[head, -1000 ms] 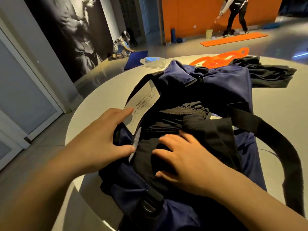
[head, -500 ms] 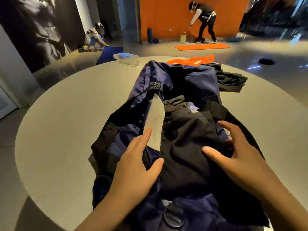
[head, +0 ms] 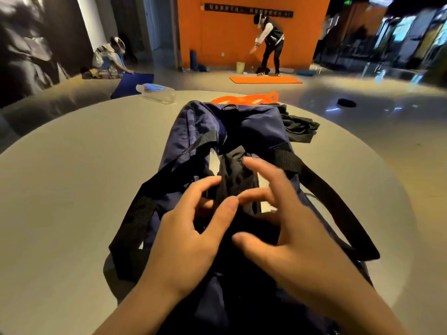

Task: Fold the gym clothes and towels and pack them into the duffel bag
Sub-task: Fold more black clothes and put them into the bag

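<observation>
Hands [head: 242, 228] over duffel bag [head: 203, 126] opening

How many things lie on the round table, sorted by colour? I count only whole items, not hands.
Navy: 1, the duffel bag
Black: 1, the clothes pile beside the bag
Orange: 1, the band behind the bag
Clear: 1, the bottle
Total: 4

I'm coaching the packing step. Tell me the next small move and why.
Probably reach the right hand past the navy fabric duffel bag for the crumpled dark garment lying on the round grey table. Both hands, left hand included, hover open over the black clothing already in the bag, holding nothing, while that garment sits unpacked.
</observation>
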`<state>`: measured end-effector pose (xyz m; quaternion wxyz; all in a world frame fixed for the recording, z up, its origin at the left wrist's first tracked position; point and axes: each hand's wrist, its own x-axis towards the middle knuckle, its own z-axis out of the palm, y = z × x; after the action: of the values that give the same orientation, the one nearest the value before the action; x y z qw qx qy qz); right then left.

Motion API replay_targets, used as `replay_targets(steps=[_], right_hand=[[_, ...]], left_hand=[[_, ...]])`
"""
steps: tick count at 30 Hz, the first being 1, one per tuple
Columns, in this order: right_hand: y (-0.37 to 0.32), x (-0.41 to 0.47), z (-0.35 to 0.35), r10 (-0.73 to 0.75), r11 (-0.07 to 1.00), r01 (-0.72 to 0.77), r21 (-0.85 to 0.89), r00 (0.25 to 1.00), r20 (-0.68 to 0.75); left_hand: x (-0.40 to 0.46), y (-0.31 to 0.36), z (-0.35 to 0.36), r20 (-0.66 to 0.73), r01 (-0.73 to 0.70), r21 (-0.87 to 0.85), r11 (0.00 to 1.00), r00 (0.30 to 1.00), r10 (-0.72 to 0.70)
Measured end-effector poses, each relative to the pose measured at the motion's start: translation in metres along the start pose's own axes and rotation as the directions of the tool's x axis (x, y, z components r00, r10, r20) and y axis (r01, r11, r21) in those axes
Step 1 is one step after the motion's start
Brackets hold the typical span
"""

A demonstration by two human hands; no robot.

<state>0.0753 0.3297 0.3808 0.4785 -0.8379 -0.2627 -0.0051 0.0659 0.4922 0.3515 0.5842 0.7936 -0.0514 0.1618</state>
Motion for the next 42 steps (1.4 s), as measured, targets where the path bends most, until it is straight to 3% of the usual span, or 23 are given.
replay_targets(steps=[5, 10, 12, 13, 14, 16, 17, 18, 21, 24, 27, 30, 32, 34, 36, 38, 40, 42], right_hand=[[0.004, -0.018, 0.026, 0.012, 0.951, -0.042, 0.307, 0.995, 0.101], [0.002, -0.019, 0.019, 0.085, 0.936, -0.098, 0.339, 0.995, 0.053], [0.009, -0.018, 0.007, 0.128, 0.979, -0.107, 0.176, 0.986, -0.111], [0.016, -0.017, -0.001, 0.136, 0.988, -0.147, -0.041, 0.971, -0.195], [0.024, -0.015, -0.008, 0.178, 0.921, -0.241, -0.307, 0.959, -0.22], [0.045, -0.012, -0.018, 0.375, 0.628, -0.403, -0.666, 0.906, -0.195], [0.054, -0.01, -0.02, 0.469, 0.557, -0.428, -0.712, 0.869, -0.156], [0.06, -0.007, -0.017, 0.523, 0.554, -0.441, -0.706, 0.844, -0.117], [0.07, -0.002, -0.003, 0.461, 0.647, -0.431, -0.629, 0.878, -0.128], [0.064, -0.001, -0.004, 0.37, 0.798, -0.43, -0.423, 0.903, -0.218], [0.054, -0.003, -0.031, 0.24, 0.861, -0.352, -0.368, 0.918, -0.316], [0.046, -0.001, -0.062, 0.169, 0.858, -0.341, -0.385, 0.894, -0.415], [0.046, 0.001, -0.073, 0.192, 0.843, -0.358, -0.401, 0.897, -0.398], [0.048, 0.001, -0.077, 0.226, 0.839, -0.36, -0.409, 0.913, -0.34], [0.053, -0.002, -0.081, 0.251, 0.843, -0.357, -0.402, 0.922, -0.294], [0.058, -0.006, -0.085, 0.29, 0.832, -0.387, -0.398, 0.914, -0.282], [0.063, -0.009, -0.086, 0.314, 0.813, -0.409, -0.415, 0.907, -0.28], [0.064, -0.008, -0.083, 0.312, 0.805, -0.412, -0.428, 0.906, -0.285]], left_hand=[[-0.001, -0.014, -0.009, -0.057, 0.079, -0.038, 0.996, 0.995, -0.081], [0.001, -0.028, -0.009, -0.096, 0.077, -0.016, 0.997, 0.992, -0.078], [0.0, -0.035, -0.01, -0.126, 0.088, -0.05, 0.995, 0.988, -0.093], [-0.001, -0.038, -0.01, -0.139, 0.093, -0.061, 0.994, 0.985, -0.101], [-0.002, -0.041, -0.01, -0.148, 0.095, -0.067, 0.993, 0.984, -0.104], [-0.003, -0.044, -0.009, -0.159, 0.09, -0.067, 0.994, 0.982, -0.099], [-0.003, -0.045, -0.009, -0.167, 0.085, -0.06, 0.995, 0.981, -0.094], [-0.003, -0.046, -0.008, -0.173, 0.079, -0.051, 0.996, 0.981, -0.087], [-0.005, -0.046, -0.007, -0.184, 0.071, -0.04, 0.997, 0.98, -0.078], [-0.003, -0.038, -0.01, -0.161, 0.051, 0.019, 0.999, 0.986, -0.047], [0.013, -0.011, -0.016, -0.109, -0.071, 0.156, 0.985, 0.99, 0.089], [0.038, 0.016, -0.006, 0.042, -0.19, 0.255, 0.948, 0.982, 0.186], [0.048, 0.024, 0.015, 0.166, -0.241, 0.274, 0.931, 0.965, 0.201], [0.045, 0.021, 0.038, 0.276, -0.193, 0.169, 0.966, 0.951, 0.142], [0.032, 0.009, 0.05, 0.291, -0.128, 0.075, 0.989, 0.951, 0.101], [0.018, -0.005, 0.049, 0.291, -0.179, 0.134, 0.975, 0.947, 0.134], [0.009, -0.009, 0.047, 0.444, -0.3, 0.238, 0.924, 0.88, 0.172], [0.005, -0.006, 0.051, 0.602, -0.382, 0.33, 0.863, 0.789, 0.119]])
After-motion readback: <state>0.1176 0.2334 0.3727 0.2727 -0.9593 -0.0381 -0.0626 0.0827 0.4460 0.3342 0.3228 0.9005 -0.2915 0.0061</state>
